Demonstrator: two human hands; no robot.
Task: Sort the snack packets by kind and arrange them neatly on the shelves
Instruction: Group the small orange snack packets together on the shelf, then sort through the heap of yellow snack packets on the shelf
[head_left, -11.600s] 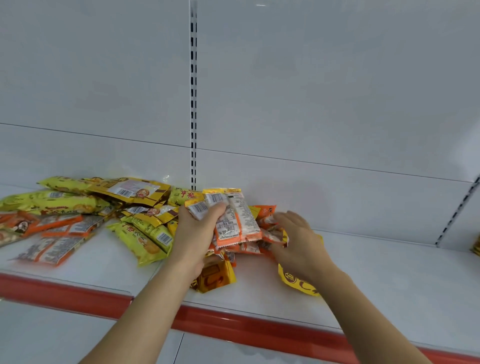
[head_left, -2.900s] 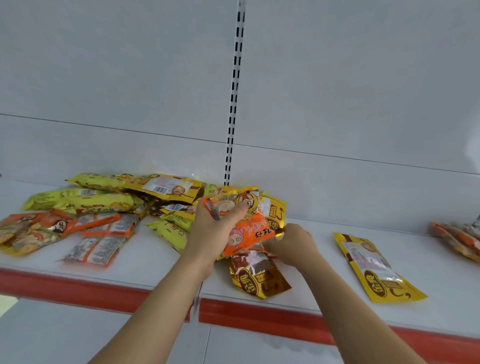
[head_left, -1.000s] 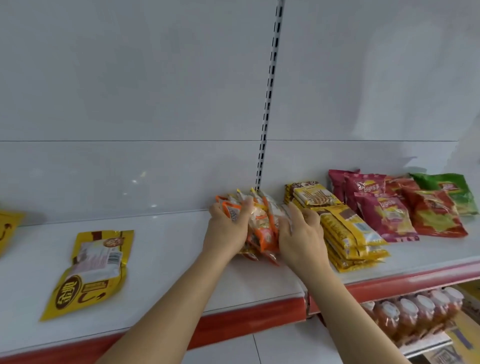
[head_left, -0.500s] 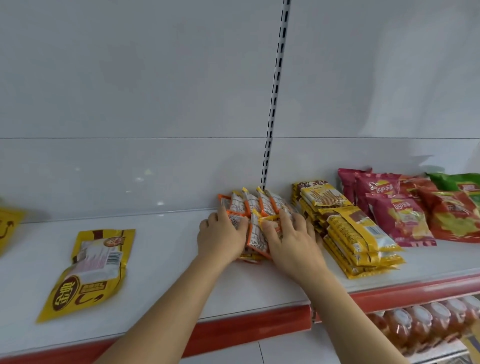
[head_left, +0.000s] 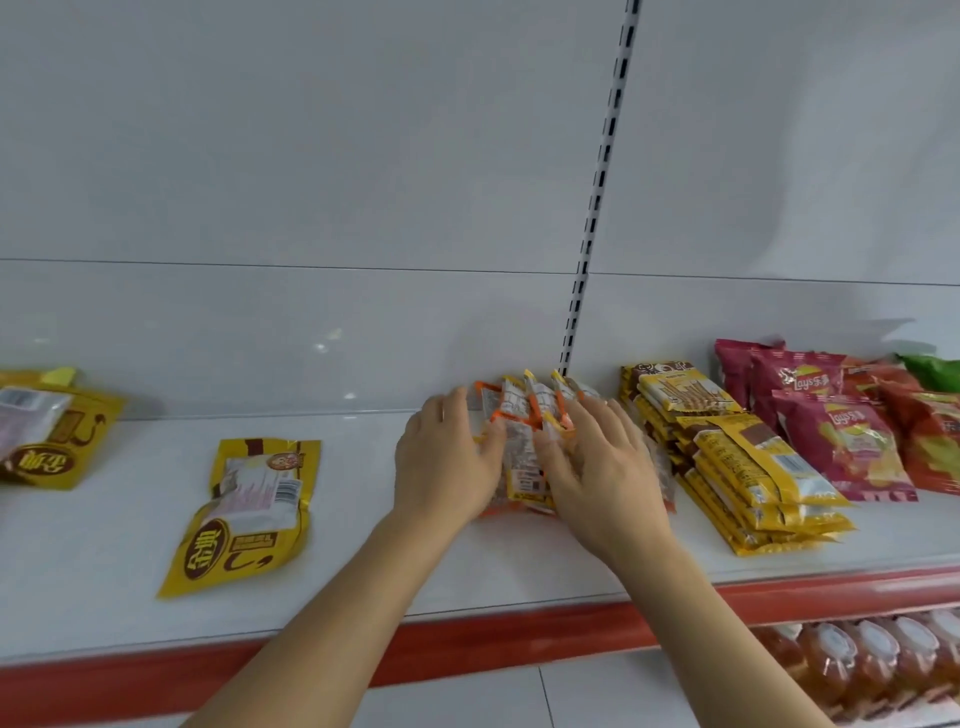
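A bundle of small orange packets (head_left: 524, 415) lies on the white shelf (head_left: 363, 561), just left of the slotted upright. My left hand (head_left: 441, 462) rests against the bundle's left side with straight fingers. Spread flat, my right hand (head_left: 597, 467) presses on the bundle's right half and top. A stack of yellow stick-snack packets (head_left: 737, 457) lies directly to the right of the bundle. Two yellow pouches, one (head_left: 249, 514) in the middle left and one (head_left: 47, 431) at the far left edge, lie loose on the shelf.
Red and magenta crisp bags (head_left: 841, 431) and a green bag (head_left: 935, 371) fill the shelf's right end. The shelf has a red front lip (head_left: 467, 649). Bottles with white caps (head_left: 872, 670) stand on the shelf below at the right.
The orange packets went from being held up in my hands over the left pile to lying on the shelf beside the yellow stack; both hands now lie flatter on them.
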